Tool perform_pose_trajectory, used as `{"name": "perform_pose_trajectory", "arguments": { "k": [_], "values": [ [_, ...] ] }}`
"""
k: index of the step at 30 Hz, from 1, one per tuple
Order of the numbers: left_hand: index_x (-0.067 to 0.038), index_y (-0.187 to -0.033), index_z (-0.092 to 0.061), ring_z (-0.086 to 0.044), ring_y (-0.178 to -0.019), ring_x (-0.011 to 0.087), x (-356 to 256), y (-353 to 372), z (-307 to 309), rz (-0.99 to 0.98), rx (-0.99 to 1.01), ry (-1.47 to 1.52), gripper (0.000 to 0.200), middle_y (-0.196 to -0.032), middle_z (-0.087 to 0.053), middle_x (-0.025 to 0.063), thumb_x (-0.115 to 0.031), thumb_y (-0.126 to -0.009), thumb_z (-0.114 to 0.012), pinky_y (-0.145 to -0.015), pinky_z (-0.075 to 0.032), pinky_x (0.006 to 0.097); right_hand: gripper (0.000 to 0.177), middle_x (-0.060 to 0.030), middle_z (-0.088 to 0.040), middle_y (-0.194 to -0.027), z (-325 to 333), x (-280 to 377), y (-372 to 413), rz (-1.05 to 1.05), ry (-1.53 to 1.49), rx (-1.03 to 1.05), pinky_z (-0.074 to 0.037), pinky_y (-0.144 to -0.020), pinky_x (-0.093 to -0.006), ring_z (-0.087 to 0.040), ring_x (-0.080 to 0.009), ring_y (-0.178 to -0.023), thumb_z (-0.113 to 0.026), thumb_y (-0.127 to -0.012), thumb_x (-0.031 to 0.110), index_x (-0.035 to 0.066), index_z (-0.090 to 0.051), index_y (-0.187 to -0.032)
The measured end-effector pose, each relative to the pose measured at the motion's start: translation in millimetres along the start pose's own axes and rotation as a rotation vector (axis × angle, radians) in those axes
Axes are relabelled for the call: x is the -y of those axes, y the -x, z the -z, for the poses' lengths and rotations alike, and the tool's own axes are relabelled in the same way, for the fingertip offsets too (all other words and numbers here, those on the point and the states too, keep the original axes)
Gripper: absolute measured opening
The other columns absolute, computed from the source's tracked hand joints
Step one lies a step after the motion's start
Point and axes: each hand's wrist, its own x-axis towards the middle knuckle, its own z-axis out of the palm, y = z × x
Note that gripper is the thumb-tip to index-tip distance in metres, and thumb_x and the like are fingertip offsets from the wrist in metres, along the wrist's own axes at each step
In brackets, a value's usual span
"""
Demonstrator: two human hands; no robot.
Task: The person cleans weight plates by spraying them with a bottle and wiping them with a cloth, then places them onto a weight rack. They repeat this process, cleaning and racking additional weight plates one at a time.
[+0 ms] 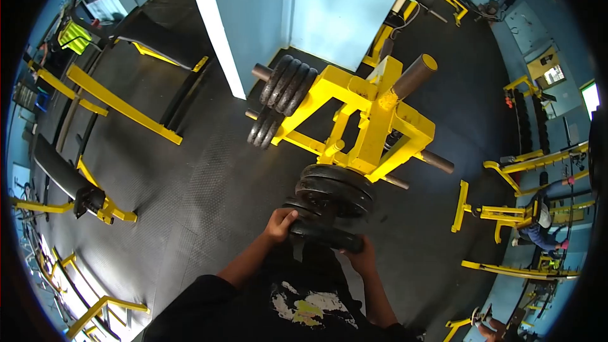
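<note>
A black weight plate (326,234) is held between my two hands, close in front of my dark shirt. My left hand (280,224) grips its left edge with the thumb on top. On its right edge is my right hand (360,255), its fingers partly hidden under the plate. Just beyond, large black plates (335,189) sit on the near side of a yellow weight rack (373,130). More plates (289,85) hang on the rack's left pegs, while its upper peg (415,76) and right pegs are bare.
Blue walls (323,6) and a white-edged pillar stand behind the rack. Yellow-framed benches (69,177) are at the left. At the right, a person (541,231) is on a yellow bench; part of another person (491,329) shows at lower right. Black matting covers the floor.
</note>
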Motion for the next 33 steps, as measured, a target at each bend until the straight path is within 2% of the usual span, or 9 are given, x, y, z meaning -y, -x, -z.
{"name": "perform_pose_trajectory", "arguments": {
  "k": [5,10,14,16,20,23,26,28,33],
  "values": [
    [0.001,-0.083,-0.057,-0.049,-0.071,0.0155,-6,-22,1,0.035,0.118,-0.092,0.043,-0.072,-0.053,0.0051,-0.039,-0.096,-0.052,-0.070,-0.042,0.0329,0.064,-0.0187,-0.066,-0.110,-15,-14,-9,0.012,-0.042,-0.129,-0.051,-0.089,-0.0403,-0.065,-0.0327,-0.104,-0.090,-0.068,0.021,0.001,-0.057,-0.119],
    [-0.001,-0.126,-0.041,-0.045,-0.114,0.0274,8,-44,-24,-0.285,-0.334,-0.125,0.041,-0.121,-0.044,0.0173,-0.027,-0.097,-0.051,-0.102,-0.035,0.0415,0.076,-0.0184,-0.047,-0.141,-33,-18,-22,0.095,-0.142,-0.398,-0.043,-0.106,-0.0435,-0.048,-0.0338,-0.130,-0.085,-0.073,0.010,0.002,-0.046,-0.138],
    [0.003,-0.131,-0.038,-0.039,-0.124,0.0318,12,-66,-30,-0.335,-0.398,-0.148,0.047,-0.128,-0.039,0.0200,-0.027,-0.097,-0.050,-0.109,-0.028,0.0438,0.082,-0.0198,-0.046,-0.140,-43,11,-26,0.134,0.128,-0.633,-0.045,-0.105,-0.0443,-0.048,-0.0342,-0.131,-0.084,-0.074,0.009,0.001,-0.040,-0.143],
    [0.004,-0.133,-0.036,-0.040,-0.125,0.0332,14,-65,-30,-0.303,-0.369,-0.141,0.050,-0.129,-0.040,0.0202,-0.027,-0.097,-0.051,-0.110,-0.028,0.0437,0.090,-0.0228,-0.045,-0.140,-41,37,-23,0.113,-0.232,-0.821,-0.048,-0.101,-0.0451,-0.053,-0.0371,-0.125,-0.087,-0.073,0.019,0.001,-0.036,-0.145],
    [0.004,-0.133,-0.038,-0.040,-0.124,0.0325,3,-58,-29,-0.236,-0.329,-0.066,0.046,-0.128,-0.041,0.0198,-0.023,-0.097,-0.051,-0.110,-0.028,0.0432,0.096,-0.0248,-0.042,-0.143,-16,36,-22,0.132,-0.150,-0.644,-0.047,-0.101,-0.0457,-0.052,-0.0368,-0.126,-0.086,-0.076,0.027,0.001,-0.029,-0.148],
    [0.002,-0.132,-0.040,-0.040,-0.124,0.0305,2,-48,-23,-0.321,-0.316,-0.143,0.043,-0.129,-0.041,0.0184,-0.020,-0.096,-0.052,-0.109,-0.028,0.0421,0.087,-0.0231,-0.049,-0.138,15,44,-11,0.169,0.002,-0.535,-0.048,-0.100,-0.0437,-0.056,-0.0349,-0.123,-0.083,-0.079,0.033,0.000,-0.036,-0.145],
    [0.000,-0.127,-0.043,-0.043,-0.119,0.0262,-21,-28,-14,-0.337,-0.312,-0.306,0.039,-0.125,-0.044,0.0152,-0.020,-0.095,-0.055,-0.101,-0.034,0.0388,0.065,-0.0189,-0.062,-0.125,44,37,3,0.037,-0.283,-0.409,-0.051,-0.093,-0.0386,-0.064,-0.0292,-0.111,-0.079,-0.084,0.034,-0.001,-0.052,-0.133],
    [-0.001,-0.119,-0.047,-0.051,-0.105,0.0223,-17,-16,-10,-0.394,-0.320,-0.246,0.032,-0.118,-0.047,0.0128,-0.017,-0.094,-0.057,-0.087,-0.041,0.0342,0.040,-0.0114,-0.070,-0.105,63,34,11,-0.178,-1.011,-0.340,-0.051,-0.084,-0.0328,-0.069,-0.0220,-0.094,-0.075,-0.087,0.033,0.002,-0.065,-0.110],
    [-0.003,-0.101,-0.054,-0.055,-0.077,0.0191,-33,11,-42,-0.502,-0.185,-0.434,0.016,-0.093,-0.055,0.0098,-0.011,-0.090,-0.062,-0.068,-0.043,0.0316,0.025,-0.0078,-0.068,-0.093,51,-81,16,-0.316,-0.908,-0.468,-0.050,-0.077,-0.0313,-0.066,-0.0168,-0.084,-0.072,-0.090,0.027,0.005,-0.062,-0.095]
  ]
}}
